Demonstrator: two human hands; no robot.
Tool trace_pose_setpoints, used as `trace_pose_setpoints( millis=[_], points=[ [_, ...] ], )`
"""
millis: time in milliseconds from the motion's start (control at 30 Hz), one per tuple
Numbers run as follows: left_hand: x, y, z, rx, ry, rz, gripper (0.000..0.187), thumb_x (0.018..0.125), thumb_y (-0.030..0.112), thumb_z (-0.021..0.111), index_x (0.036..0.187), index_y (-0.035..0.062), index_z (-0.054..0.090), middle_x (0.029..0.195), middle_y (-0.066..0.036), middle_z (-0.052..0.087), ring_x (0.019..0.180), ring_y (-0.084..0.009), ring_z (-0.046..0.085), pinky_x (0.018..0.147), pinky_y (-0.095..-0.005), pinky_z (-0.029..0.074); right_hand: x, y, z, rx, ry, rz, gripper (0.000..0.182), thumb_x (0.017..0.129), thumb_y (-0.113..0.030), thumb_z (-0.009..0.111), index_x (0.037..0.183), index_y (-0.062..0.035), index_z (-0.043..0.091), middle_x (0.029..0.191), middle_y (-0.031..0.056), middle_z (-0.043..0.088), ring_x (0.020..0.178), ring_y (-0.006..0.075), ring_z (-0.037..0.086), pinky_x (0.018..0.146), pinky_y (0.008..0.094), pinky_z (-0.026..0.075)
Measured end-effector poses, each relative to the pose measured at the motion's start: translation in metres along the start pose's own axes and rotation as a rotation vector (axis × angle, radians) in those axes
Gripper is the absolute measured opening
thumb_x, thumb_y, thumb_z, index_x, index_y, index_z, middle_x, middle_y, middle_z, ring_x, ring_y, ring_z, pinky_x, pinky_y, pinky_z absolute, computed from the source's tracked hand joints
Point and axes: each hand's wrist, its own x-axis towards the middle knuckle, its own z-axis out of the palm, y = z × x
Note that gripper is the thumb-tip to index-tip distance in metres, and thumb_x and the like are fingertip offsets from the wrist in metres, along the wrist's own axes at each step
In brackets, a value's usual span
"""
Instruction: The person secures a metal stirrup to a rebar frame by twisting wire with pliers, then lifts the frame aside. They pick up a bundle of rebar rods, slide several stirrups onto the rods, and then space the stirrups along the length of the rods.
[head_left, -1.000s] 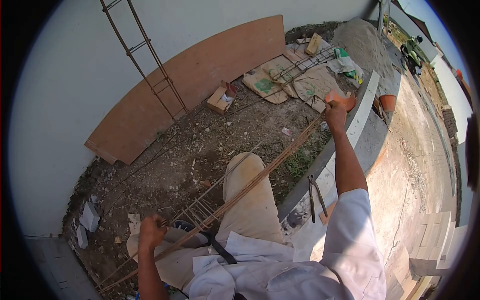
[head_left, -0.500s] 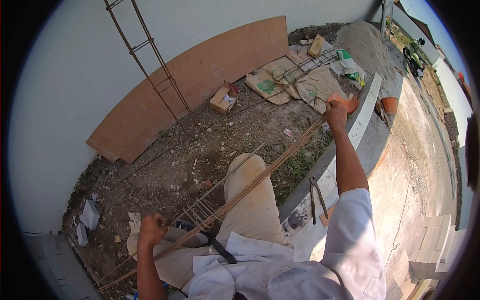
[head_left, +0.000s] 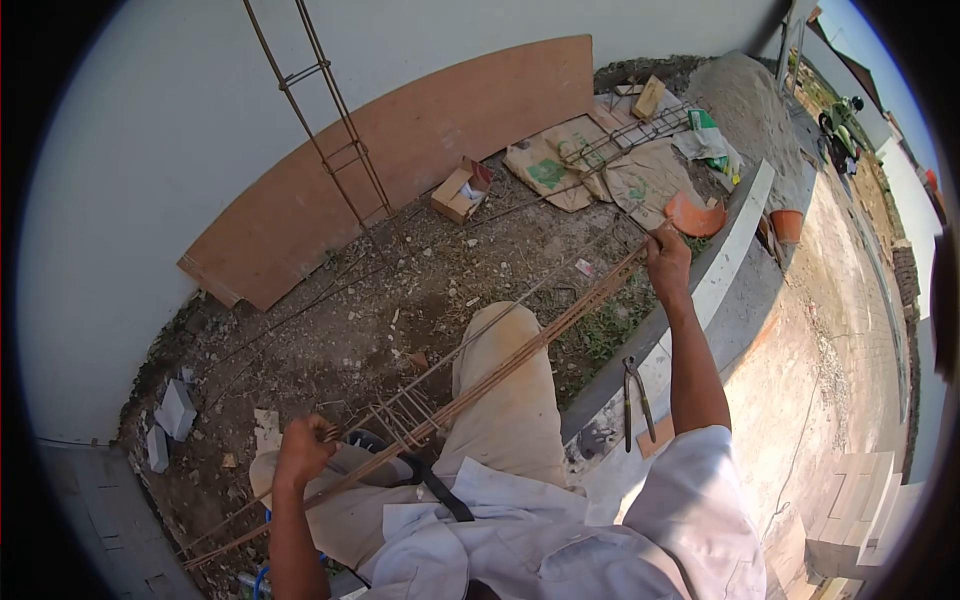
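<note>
1. Gripping the long rebar bundle (head_left: pixel 520 350) at both ends, the person sits with it running diagonally across the lap, from about 7 o'clock near the body up toward 1 o'clock.
2. The left hand (head_left: pixel 303 452) is curled tight round the near end, fingers wrapped on the bars just beside a cluster of wire stirrups (head_left: pixel 405 415). A slip there could drag the knuckles across those thin loops, or let a loose wire end catch the skin.
3. The right hand (head_left: pixel 668 262) is stretched far out at 1 o'clock, fingers closed round the far end. With the arm so extended, the grip looks weaker; if it loosens, the bars may spring or drop onto the gravel ground (head_left: pixel 400 290).
4. The bars appear only partly bound, so they could fan apart and pinch a finger between them.
5. Pincers (head_left: pixel 636 392) lie on the concrete kerb (head_left: pixel 720 270) at 3 o'clock from the knee (head_left: pixel 500 330), near the edge; a swing of the bundle could knock them off.
6. The bundle's near end sticks out past the left hand toward 7 o'clock, where it could snag the white shirt (head_left: pixel 560 540) or the dark strap (head_left: pixel 435 492).
</note>
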Motion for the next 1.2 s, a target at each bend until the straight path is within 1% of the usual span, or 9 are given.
trace_pose_setpoints(
  millis=[233, 267, 300, 467, 567, 667, 867, 967, 1200],
  points=[
    [-0.006, 0.007, -0.006, 0.015, 0.034, -0.025, 0.023, 0.076, 0.002, 0.084, 0.094, -0.0043, 0.070, 0.088, -0.016, 0.074, 0.083, -0.0221, 0.070, 0.079, -0.0370, 0.054, -0.079, -0.099, -0.001, 0.196, -0.043, -0.071, 0.007, 0.093, -0.002, 0.071, 0.099, 0.0007, 0.071, 0.088, 0.0174, 0.067, 0.078, 0.0348, 0.068, 0.071, 0.0411, 0.054],
    [-0.007, 0.004, -0.005, -0.009, 0.075, 0.001, 0.023, 0.075, 0.005, 0.084, 0.091, -0.0038, 0.071, 0.087, -0.020, 0.075, 0.081, -0.0325, 0.074, 0.076, -0.0408, 0.055, -0.090, -0.112, -0.002, 0.215, -0.052, -0.081, 0.008, 0.093, -0.002, 0.072, 0.101, 0.0010, 0.072, 0.087, 0.0168, 0.067, 0.077, 0.0320, 0.068, 0.072, 0.0390, 0.054],
    [-0.010, 0.002, -0.006, -0.024, 0.100, 0.002, 0.023, 0.075, 0.005, 0.084, 0.091, -0.0037, 0.071, 0.086, -0.019, 0.075, 0.081, -0.0314, 0.073, 0.076, -0.0405, 0.055, -0.099, -0.125, -0.003, 0.235, -0.060, -0.092, 0.010, 0.093, -0.001, 0.072, 0.103, 0.0013, 0.072, 0.087, 0.0162, 0.067, 0.076, 0.0292, 0.067, 0.072, 0.0370, 0.053],
    [-0.023, 0.005, -0.020, -0.144, 0.186, -0.052, 0.023, 0.076, 0.006, 0.083, 0.093, -0.0034, 0.071, 0.082, -0.017, 0.074, 0.078, -0.0247, 0.072, 0.074, -0.0382, 0.055, -0.140, -0.177, -0.001, 0.344, -0.116, -0.096, 0.009, 0.092, 0.002, 0.072, 0.100, 0.0015, 0.070, 0.085, 0.0158, 0.065, 0.073, 0.0304, 0.064, 0.068, 0.0358, 0.052],
    [-0.036, 0.015, -0.037, -0.193, 0.218, -0.095, 0.024, 0.076, 0.007, 0.083, 0.095, -0.0035, 0.071, 0.081, -0.015, 0.073, 0.078, -0.0212, 0.071, 0.073, -0.0369, 0.054, -0.152, -0.195, 0.000, 0.333, -0.140, -0.118, 0.010, 0.091, 0.002, 0.071, 0.102, 0.0012, 0.069, 0.091, 0.0170, 0.067, 0.079, 0.0375, 0.067, 0.071, 0.0395, 0.054],
    [-0.043, 0.007, -0.037, -0.194, 0.256, -0.042, 0.024, 0.075, 0.005, 0.084, 0.093, -0.0032, 0.071, 0.085, -0.012, 0.074, 0.079, -0.0190, 0.067, 0.075, -0.0363, 0.054, -0.155, -0.206, 0.002, 0.352, -0.095, -0.143, 0.008, 0.091, 0.001, 0.073, 0.099, 0.0016, 0.070, 0.084, 0.0160, 0.065, 0.073, 0.0316, 0.064, 0.068, 0.0358, 0.052],
    [-0.040, -0.013, -0.030, -0.077, 0.188, -0.094, 0.026, 0.077, 0.007, 0.084, 0.095, -0.0052, 0.070, 0.084, -0.021, 0.073, 0.079, -0.0308, 0.072, 0.075, -0.0413, 0.055, -0.157, -0.218, -0.004, 0.365, -0.106, -0.129, 0.006, 0.093, 0.002, 0.071, 0.098, 0.0020, 0.069, 0.084, 0.0158, 0.065, 0.072, 0.0289, 0.064, 0.068, 0.0350, 0.051],
    [-0.039, -0.019, -0.033, -0.101, 0.203, -0.068, 0.025, 0.078, 0.008, 0.084, 0.094, -0.0053, 0.070, 0.083, -0.021, 0.073, 0.078, -0.0286, 0.072, 0.074, -0.0405, 0.055, -0.159, -0.226, -0.009, 0.368, -0.171, -0.115, 0.010, 0.091, 0.004, 0.071, 0.101, 0.0014, 0.068, 0.089, 0.0176, 0.066, 0.075, 0.0355, 0.065, 0.069, 0.0391, 0.053],
    [-0.041, -0.015, -0.039, -0.178, 0.239, -0.106, 0.021, 0.081, 0.008, 0.082, 0.093, -0.0047, 0.071, 0.081, -0.017, 0.073, 0.074, -0.0231, 0.070, 0.071, -0.0388, 0.054, -0.180, -0.261, -0.004, 0.441, -0.244, -0.134, 0.010, 0.091, 0.004, 0.070, 0.100, 0.0005, 0.068, 0.087, 0.0166, 0.066, 0.075, 0.0356, 0.065, 0.068, 0.0395, 0.053]
  ],
)
